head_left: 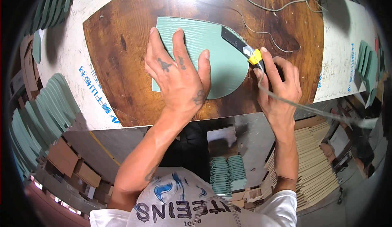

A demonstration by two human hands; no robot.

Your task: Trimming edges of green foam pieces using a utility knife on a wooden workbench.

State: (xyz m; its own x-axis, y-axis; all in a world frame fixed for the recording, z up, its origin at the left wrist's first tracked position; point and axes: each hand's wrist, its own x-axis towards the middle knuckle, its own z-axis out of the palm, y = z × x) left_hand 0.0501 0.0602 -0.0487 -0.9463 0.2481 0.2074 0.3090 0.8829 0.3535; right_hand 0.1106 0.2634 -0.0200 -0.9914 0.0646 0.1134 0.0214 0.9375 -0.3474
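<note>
White shirt collar at lower edge. Left hand [179,74]: spread flat, pressing green sheet [222,63] onto brown board [118,55]. Right hand [277,88]: clenched round knife [241,45], yellow-collared, blade at the sheet's curved right edge. Sheet: thin, ribbed, probably light and flexible, liable to slide; best pinned by a flat palm near the cut. Green stacks [45,108] at left.

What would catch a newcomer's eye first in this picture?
Probably the left hand spread flat on a pale green ribbed sheet at the middle of a dark brown wooden board. Next, at the sheet's curved right edge, the right hand grips a utility knife with a yellow slider.
</note>
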